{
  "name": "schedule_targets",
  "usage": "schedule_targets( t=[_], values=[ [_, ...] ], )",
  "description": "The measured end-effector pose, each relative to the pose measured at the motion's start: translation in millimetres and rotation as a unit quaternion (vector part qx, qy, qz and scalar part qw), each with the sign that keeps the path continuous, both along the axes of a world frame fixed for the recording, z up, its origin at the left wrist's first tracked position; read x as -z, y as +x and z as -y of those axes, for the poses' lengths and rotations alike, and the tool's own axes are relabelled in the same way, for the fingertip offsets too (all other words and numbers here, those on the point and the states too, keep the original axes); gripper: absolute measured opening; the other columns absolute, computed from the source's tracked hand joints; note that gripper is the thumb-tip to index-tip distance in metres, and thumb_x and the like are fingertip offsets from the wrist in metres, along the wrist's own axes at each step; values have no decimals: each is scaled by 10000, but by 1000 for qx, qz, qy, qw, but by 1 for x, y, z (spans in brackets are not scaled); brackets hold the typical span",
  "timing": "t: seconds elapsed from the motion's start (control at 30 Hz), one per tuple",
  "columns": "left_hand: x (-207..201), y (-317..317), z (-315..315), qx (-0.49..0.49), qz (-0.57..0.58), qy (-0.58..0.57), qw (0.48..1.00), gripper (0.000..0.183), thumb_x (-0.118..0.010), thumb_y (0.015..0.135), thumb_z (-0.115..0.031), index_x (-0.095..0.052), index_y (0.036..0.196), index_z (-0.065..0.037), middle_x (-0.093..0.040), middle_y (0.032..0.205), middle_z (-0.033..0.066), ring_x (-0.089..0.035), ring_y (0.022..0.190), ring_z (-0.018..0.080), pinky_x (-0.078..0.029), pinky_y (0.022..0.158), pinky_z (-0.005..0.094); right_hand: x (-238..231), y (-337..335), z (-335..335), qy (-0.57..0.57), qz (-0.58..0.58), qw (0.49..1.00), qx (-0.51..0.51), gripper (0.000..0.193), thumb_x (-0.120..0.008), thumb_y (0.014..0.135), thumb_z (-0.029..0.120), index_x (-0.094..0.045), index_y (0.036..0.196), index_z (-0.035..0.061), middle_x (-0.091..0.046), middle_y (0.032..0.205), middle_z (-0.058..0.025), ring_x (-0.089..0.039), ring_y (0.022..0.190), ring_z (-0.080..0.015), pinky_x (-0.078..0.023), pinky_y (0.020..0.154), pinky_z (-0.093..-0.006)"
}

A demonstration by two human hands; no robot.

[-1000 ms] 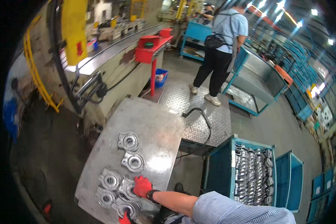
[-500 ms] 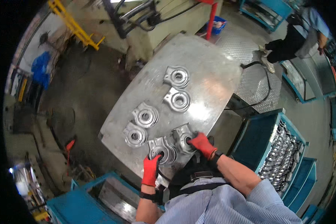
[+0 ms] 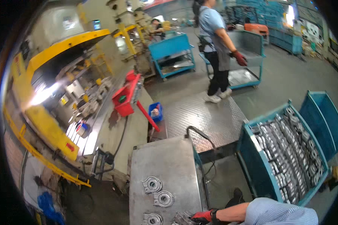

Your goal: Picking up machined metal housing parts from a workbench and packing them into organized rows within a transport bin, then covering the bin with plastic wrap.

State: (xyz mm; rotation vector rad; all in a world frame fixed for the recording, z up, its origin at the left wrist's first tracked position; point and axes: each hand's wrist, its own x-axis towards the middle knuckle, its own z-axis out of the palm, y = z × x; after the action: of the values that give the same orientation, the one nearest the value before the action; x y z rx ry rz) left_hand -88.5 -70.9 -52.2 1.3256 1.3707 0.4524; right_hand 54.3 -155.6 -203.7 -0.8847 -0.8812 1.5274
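My right hand (image 3: 202, 216), in a red glove, is at the bottom edge of the view with its fingers closed on a stamped metal part (image 3: 181, 218). Lower down, the picture's edge cuts off some of that part. To its left, on the metal table (image 3: 165, 153), lies another stamped part (image 3: 152, 219). Farther up the tabletop are two more ring-shaped stamped parts, one nearer (image 3: 163, 198) and one beyond it (image 3: 152, 184), each with a round hole. My left hand is out of the picture.
At right stands a blue bin (image 3: 248, 138) packed with metal parts, beside another blue bin (image 3: 319, 123). A press with a yellow frame (image 3: 64, 47) is at left. Beyond the table, a person (image 3: 216, 48) stands by a blue cart (image 3: 261, 71). A black hose (image 3: 201, 135) curves near the table corner.
The view has swung up and to the right, so the press and the full bin show more. My left hand, earlier on a stamped part, has left the picture; my right stays at its part.
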Motion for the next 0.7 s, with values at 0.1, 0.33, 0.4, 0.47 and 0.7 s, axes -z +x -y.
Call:
schedule_targets(
  t=[0.1, 0.33, 0.4, 0.47, 0.7],
  values=[
    [9, 17, 6, 29, 23, -22, 999, 295, -661, 768, -91, -636, 1055, -23, -643, 963, 125, -623, 852, 259, -492, 720, 366, -34, 20, 30, 151, 156, 975, 43, 402, -680, 752, 252, -588, 1098, 69, -623, 1014, -110, -592, 871, -212, -477, 716, -372],
    [-6, 84, 38, 90, 67, -61, 992, 294, -683, 757, -82, -638, 1041, -22, -648, 923, 95, -631, 797, 240, -497, 676, 354, -97, 76, 129, 170, 211, 899, 343, 291, -567, 849, 147, -581, 1106, 11, -595, 1011, -195, -562, 979, -342, -425, 843, -405],
    [-10, 122, 58, 143, 79, -83, 983, 294, -689, 754, -80, -639, 1037, -21, -649, 911, 87, -633, 782, 235, -499, 663, 351, -70, 103, 170, 161, 303, 851, 397, 287, -544, 868, 153, -592, 1116, 16, -575, 1070, -183, -543, 1006, -352, -411, 871, -418],
    [-10, 155, 71, 196, 87, -104, 971, 293, -695, 751, -77, -639, 1034, -21, -650, 900, 78, -636, 766, 229, -500, 651, 347, -68, 116, 203, 143, 330, 811, 462, 272, -533, 872, 147, -611, 1101, 24, -565, 1100, -176, -537, 1014, -343, -409, 878, -415],
    [-4, 333, 179, 476, 81, -245, 841, 431, -653, 732, 6, -569, 1155, -6, -638, 1016, 120, -643, 871, 243, -528, 771, 356, -103, 183, 366, -21, 58, 808, 586, 169, -571, 837, 126, -656, 890, -10, -634, 844, -73, -574, 748, -155, -455, 714, -305]
  ],
)
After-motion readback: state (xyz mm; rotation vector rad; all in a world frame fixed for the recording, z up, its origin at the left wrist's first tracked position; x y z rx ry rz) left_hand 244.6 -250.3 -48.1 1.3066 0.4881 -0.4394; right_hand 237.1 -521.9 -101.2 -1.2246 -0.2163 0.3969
